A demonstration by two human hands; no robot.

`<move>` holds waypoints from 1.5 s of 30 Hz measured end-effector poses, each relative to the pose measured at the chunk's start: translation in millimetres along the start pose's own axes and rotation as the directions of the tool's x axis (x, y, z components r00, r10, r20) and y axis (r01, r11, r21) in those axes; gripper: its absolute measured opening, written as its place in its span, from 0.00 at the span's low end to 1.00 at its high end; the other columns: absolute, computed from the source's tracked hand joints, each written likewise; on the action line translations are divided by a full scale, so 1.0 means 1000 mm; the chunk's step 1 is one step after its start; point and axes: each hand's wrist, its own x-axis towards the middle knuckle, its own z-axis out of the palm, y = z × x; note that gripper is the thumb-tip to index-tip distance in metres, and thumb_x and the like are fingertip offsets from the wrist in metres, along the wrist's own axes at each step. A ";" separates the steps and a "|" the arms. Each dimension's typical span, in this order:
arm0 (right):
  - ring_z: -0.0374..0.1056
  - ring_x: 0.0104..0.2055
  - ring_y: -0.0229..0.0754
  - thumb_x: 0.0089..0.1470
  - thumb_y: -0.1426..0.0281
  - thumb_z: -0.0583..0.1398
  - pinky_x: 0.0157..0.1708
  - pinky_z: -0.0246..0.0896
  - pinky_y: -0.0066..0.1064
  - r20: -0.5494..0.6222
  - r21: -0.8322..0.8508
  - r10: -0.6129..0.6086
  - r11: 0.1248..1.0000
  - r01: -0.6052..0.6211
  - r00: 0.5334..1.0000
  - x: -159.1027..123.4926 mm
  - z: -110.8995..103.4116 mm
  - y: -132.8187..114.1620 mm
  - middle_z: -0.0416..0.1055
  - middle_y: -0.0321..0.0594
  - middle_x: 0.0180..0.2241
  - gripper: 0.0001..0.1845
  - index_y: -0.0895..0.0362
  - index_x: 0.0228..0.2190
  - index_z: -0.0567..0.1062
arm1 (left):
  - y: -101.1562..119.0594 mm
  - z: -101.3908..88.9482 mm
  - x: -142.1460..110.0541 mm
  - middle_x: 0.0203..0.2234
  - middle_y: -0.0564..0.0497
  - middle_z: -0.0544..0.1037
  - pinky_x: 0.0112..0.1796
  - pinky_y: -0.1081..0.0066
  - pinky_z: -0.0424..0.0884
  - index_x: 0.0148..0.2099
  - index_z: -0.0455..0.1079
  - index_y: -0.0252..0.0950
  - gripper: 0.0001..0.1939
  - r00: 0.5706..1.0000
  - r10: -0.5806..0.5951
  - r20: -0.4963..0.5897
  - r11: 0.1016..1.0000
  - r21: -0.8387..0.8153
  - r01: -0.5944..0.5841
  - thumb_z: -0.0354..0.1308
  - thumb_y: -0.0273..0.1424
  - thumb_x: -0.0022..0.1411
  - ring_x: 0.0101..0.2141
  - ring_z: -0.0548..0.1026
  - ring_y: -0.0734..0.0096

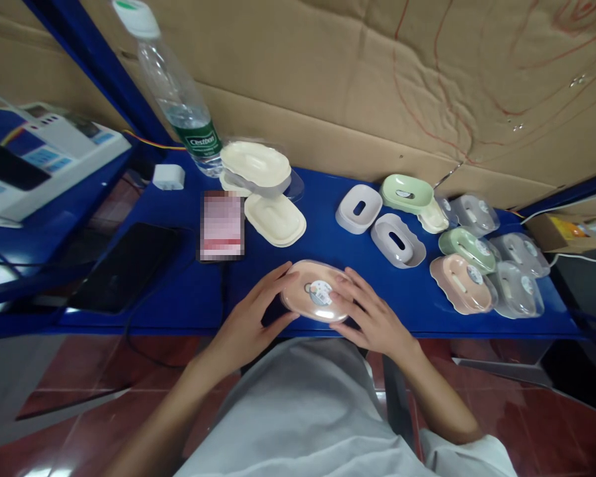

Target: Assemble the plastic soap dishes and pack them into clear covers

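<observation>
A pink oval soap box point(312, 291) with a clear lid and a round sticker rests near the front edge of the blue table point(189, 291). My left hand point(251, 318) grips its left end, thumb and fingers curled round it. My right hand point(372, 315) holds its right side, fingers lying over the lid. Both hands are closed on the box.
Cream box parts point(274, 218) and a stacked cream box point(256, 165) lie behind, beside a water bottle point(179, 99) and a phone point(221, 225). White trays point(358, 209), green point(406, 193) and pink boxes point(461, 283) and clear lids point(516, 288) crowd the right. A black tablet point(126, 265) lies left.
</observation>
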 end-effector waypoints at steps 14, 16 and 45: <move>0.51 0.81 0.61 0.71 0.65 0.65 0.72 0.68 0.61 -0.014 0.098 -0.008 0.995 0.009 1.000 0.006 -0.002 0.000 0.65 0.52 0.73 0.42 0.46 0.78 0.55 | 0.000 0.003 0.000 0.75 0.44 0.68 0.71 0.54 0.70 0.79 0.59 0.48 0.35 1.000 0.002 -0.018 1.000 -0.010 -0.002 0.64 0.40 0.76 0.73 0.68 0.54; 0.52 0.81 0.61 0.70 0.66 0.66 0.72 0.68 0.60 -0.043 0.060 -0.028 0.998 0.031 0.999 0.005 -0.001 -0.001 0.66 0.53 0.72 0.45 0.47 0.79 0.53 | 0.000 0.002 0.001 0.75 0.44 0.68 0.71 0.54 0.69 0.79 0.59 0.48 0.34 1.000 0.009 -0.020 1.000 -0.009 -0.009 0.64 0.41 0.77 0.73 0.68 0.54; 0.64 0.75 0.62 0.63 0.69 0.71 0.70 0.70 0.60 -0.159 0.180 -0.016 0.983 0.045 0.987 0.003 -0.001 0.001 0.72 0.55 0.63 0.34 0.52 0.67 0.68 | 0.000 0.006 -0.002 0.75 0.47 0.68 0.70 0.60 0.71 0.79 0.58 0.49 0.34 0.999 0.027 -0.041 0.999 0.037 -0.025 0.62 0.42 0.77 0.72 0.70 0.58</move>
